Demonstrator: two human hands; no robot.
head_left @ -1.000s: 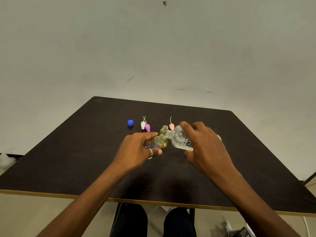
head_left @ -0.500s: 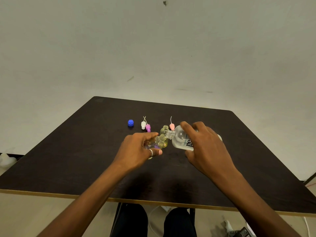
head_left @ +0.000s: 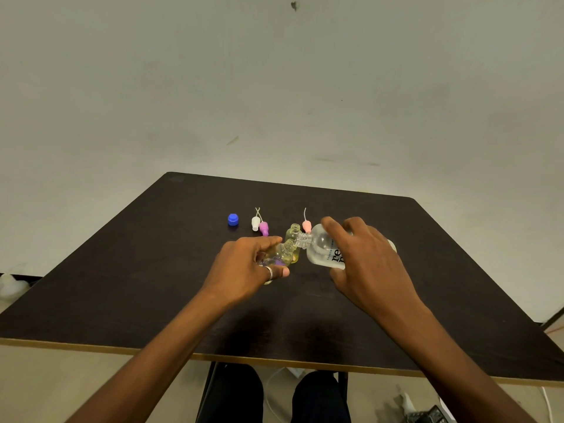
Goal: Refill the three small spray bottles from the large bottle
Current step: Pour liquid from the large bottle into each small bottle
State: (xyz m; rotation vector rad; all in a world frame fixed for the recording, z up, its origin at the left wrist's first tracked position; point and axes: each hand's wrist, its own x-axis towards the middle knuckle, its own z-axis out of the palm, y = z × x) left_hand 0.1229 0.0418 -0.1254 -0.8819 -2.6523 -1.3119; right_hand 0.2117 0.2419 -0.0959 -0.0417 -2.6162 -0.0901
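My right hand (head_left: 363,264) grips the large clear bottle (head_left: 320,247), tipped to the left with its open neck over the mouth of a small bottle (head_left: 283,253). My left hand (head_left: 247,267) holds that small bottle, tilted, with yellowish liquid inside. A second small bottle (head_left: 293,233) with yellowish liquid stands uncapped just behind it. A third small bottle is not clearly visible; something purple shows under my left fingers.
On the dark table (head_left: 152,270) behind the bottles lie a blue cap (head_left: 233,219), a white spray top (head_left: 255,222), a purple spray top (head_left: 264,228) and a pink spray top (head_left: 306,225). The table's front edge is near my forearms.
Almost nothing has changed; both hands hold the same pouring position, with the large bottle's neck against the small bottle's mouth.
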